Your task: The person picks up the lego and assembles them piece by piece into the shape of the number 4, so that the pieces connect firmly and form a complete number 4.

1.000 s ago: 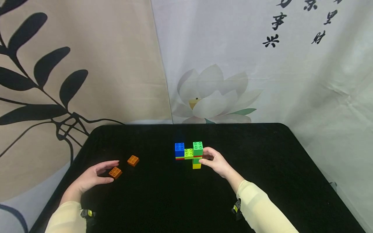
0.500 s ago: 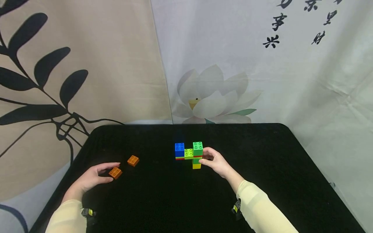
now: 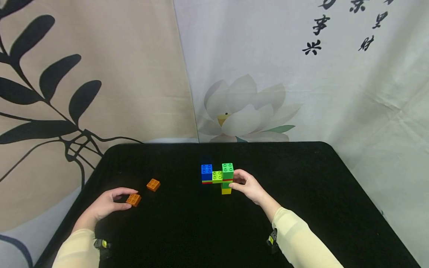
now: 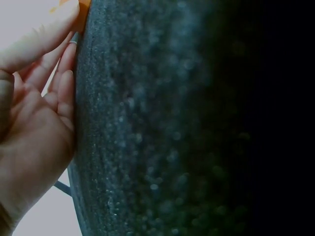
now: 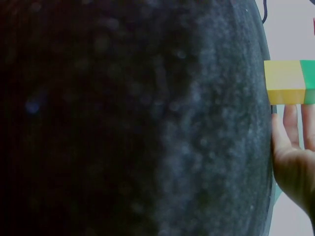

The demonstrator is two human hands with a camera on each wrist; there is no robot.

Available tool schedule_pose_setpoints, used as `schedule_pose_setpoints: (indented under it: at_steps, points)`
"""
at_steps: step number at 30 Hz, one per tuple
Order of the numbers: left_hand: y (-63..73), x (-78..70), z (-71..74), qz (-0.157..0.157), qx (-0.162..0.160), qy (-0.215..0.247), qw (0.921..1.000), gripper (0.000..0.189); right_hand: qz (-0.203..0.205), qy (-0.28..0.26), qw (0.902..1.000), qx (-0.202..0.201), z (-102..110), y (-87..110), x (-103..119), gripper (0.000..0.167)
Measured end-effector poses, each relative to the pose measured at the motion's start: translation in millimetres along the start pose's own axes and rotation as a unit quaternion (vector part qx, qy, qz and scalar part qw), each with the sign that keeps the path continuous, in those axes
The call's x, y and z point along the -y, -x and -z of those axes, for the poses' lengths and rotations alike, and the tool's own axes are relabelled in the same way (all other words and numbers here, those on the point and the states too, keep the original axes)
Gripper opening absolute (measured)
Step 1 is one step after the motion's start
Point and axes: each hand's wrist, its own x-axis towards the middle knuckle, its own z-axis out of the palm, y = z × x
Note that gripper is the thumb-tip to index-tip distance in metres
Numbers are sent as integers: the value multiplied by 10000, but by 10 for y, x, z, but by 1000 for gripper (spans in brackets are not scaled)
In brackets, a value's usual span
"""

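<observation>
On the left of the black table, my left hand (image 3: 104,204) has its thumb and fingers round an orange building brick (image 3: 133,200). In the left wrist view the thumb (image 4: 49,37) lies against this brick, which the frame's top edge cuts off. My right hand (image 3: 249,188) grips the right-hand column of a built brick model (image 3: 217,177). A blue brick (image 3: 206,172) tops the model's left side and a green brick (image 3: 227,171) its right. A yellow brick (image 5: 284,78) forms the column's foot. Some right fingertips are hidden behind the column.
A second orange brick (image 3: 153,185) lies just beyond the left hand, studs up. The black cloth-covered table (image 3: 187,230) ends at a printed curtain (image 3: 151,74) at the back.
My left thumb and fingers have closed in on the nearer orange brick, which has shifted slightly to the right. The right hand and the model have stayed still.
</observation>
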Motion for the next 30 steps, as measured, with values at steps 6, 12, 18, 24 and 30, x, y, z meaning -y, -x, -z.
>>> schedule_pose_setpoints:
  at_steps: [6, 12, 18, 24, 30]
  points:
    - [-1, -30, -6, 216, -64, 104, 9997, 41, -23, -29, 10000, 8, 5, 7, -1, 36]
    - [-19, -96, -3, 280, -181, 69, 9994, 41, 12, -1, 10000, 14, 4, 5, 6, 36]
    - [-85, -360, -35, 172, -423, 53, 9989, 39, 41, 19, 10000, -8, -5, 0, 8, 34]
    - [-217, -718, -163, -366, -537, 36, 9979, 35, 50, 48, 10000, -11, -12, -9, 0, 35]
    - [-432, -1081, -392, -610, -408, 380, 9966, 35, 46, 0, 10000, 9, -7, -4, -5, 35]
